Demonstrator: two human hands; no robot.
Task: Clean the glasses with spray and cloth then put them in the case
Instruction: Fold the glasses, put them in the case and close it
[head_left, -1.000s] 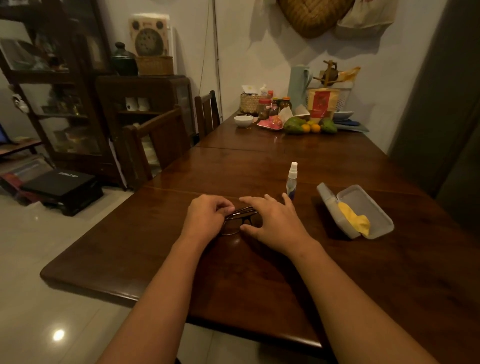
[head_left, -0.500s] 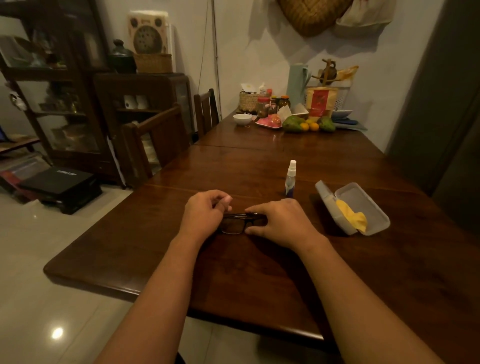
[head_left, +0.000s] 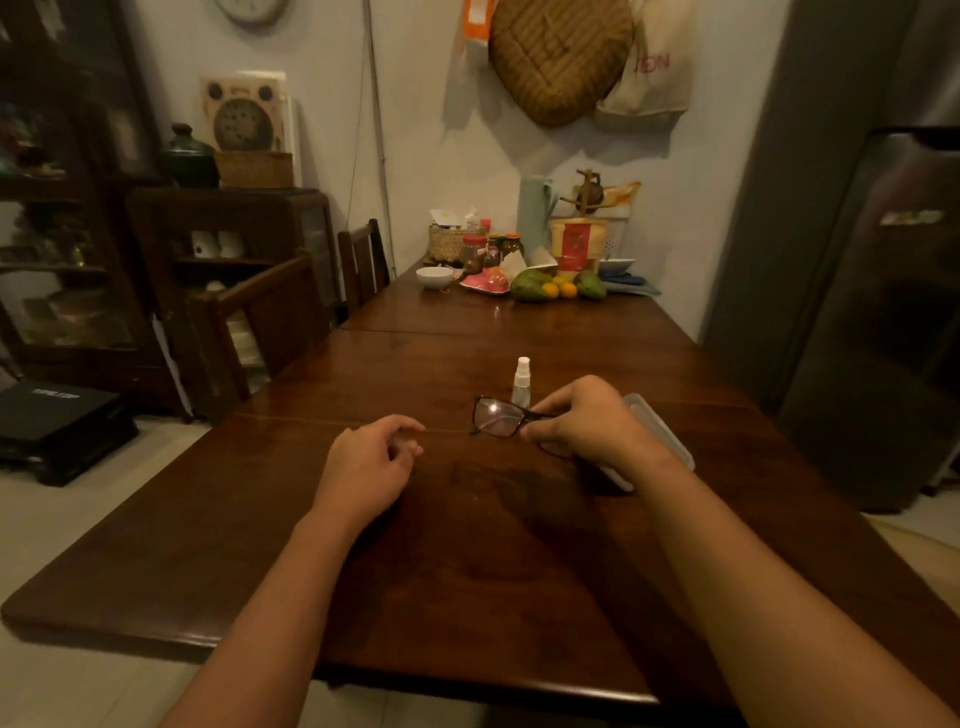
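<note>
- Dim, warm light falls on a long dark-brown polished wooden surface (head_left: 519, 561) that runs away toward a pale wall, with dark wooden chairs (head_left: 280, 317) along its left side and a cluster of jars, a white bowl and green and orange fruit (head_left: 550, 286) at the far end.
- Black-framed glasses (head_left: 498, 418) are lifted off the surface, pinched in the right hand (head_left: 587, 421); one lens shows clearly to the left of the fingers, while the other side of the frame is mostly hidden behind that hand.
- Curled loosely with fingers narrow, the left hand (head_left: 371, 462) carries nothing and rests low near the surface, apart from the glasses and to their left.
- Just beyond the glasses stands a small clear spray bottle with a white nozzle (head_left: 521, 382), upright and untouched.
- Behind the right hand and wrist lies a pale grey plastic glasses case (head_left: 660, 431); only its edge shows, and whether the cloth is inside cannot be told from here.
- Judging from this, the task is at its start: the glasses are picked up, and spraying has not begun.
- Next, the free left hand probably needs to reach forward past the glasses for the bottle, while the right hand keeps the frame steady with the lenses turned toward the nozzle.
</note>
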